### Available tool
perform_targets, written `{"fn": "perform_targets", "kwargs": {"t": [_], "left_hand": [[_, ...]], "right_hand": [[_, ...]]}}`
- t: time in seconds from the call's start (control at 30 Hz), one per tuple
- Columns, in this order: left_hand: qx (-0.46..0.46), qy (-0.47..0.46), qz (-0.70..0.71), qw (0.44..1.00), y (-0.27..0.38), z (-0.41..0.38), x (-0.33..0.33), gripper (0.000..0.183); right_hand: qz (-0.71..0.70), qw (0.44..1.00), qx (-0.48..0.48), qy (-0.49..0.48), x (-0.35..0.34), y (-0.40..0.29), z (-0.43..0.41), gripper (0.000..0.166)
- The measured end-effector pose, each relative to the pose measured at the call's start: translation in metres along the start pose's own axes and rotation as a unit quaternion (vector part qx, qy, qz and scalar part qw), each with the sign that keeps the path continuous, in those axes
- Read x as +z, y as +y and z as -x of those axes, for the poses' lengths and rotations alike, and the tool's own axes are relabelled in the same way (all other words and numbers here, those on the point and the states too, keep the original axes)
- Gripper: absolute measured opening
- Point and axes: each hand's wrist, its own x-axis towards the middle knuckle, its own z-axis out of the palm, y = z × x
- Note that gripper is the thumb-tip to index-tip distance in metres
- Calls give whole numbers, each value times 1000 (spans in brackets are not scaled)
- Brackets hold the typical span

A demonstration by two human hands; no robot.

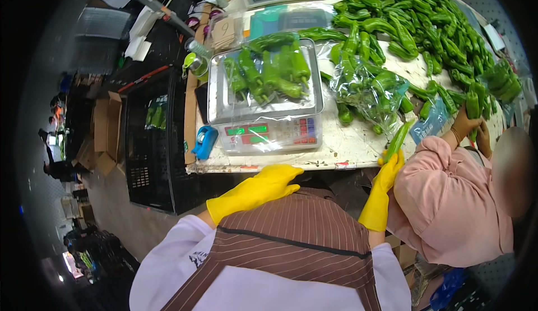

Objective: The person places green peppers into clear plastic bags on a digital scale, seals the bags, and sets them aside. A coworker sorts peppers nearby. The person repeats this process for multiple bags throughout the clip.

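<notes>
My right hand (pixel 387 176), in a yellow rubber glove, grips a long green pepper (pixel 398 139) that points up over the table's front edge. My left hand (pixel 258 187), gloved the same way, rests in front of the table edge above my striped apron, thumb apart and nothing visible in it. Beyond it stands a digital scale (pixel 235 141) with a lit display and a plastic film over it. Green peppers in a clear bag (pixel 269 71) lie on its steel pan. Right of the scale, a clear plastic bag (pixel 370 88) lies among loose peppers.
A large heap of green peppers (pixel 428 20) covers the back right. At right, a co-worker in pink (pixel 454 201) holds peppers in both hands (pixel 466 126). A blue tape dispenser (pixel 204 142) sits left of the scale. A black crate (pixel 149 155) stands left of the table.
</notes>
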Motion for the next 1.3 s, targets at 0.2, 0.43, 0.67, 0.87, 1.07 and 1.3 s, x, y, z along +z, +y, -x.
{"fn": "perform_targets", "kwargs": {"t": [0.2, 0.43, 0.67, 0.87, 1.07, 1.3], "left_hand": [[-16, -14, 102, 995, 8, -5, -10, 44], [-22, -16, 578, 816, 22, -11, -23, 62], [-49, -6, 715, 697, 51, -17, -50, 59], [-60, 47, 705, 705, 57, -12, -45, 55], [-37, 48, 672, 738, 57, -16, -46, 52], [-50, 50, 643, 763, 45, -14, -39, 45]], "right_hand": [[-184, 977, 107, 15, 7, -54, 98, 32], [-164, 881, 221, -386, 25, -131, 167, 55], [-135, 856, 152, -475, 25, -137, 173, 54], [187, 867, -226, -403, 21, -137, 182, 63], [-179, 846, 155, -478, 16, -126, 179, 54], [-288, 794, 307, -438, 16, -118, 177, 52]]}}
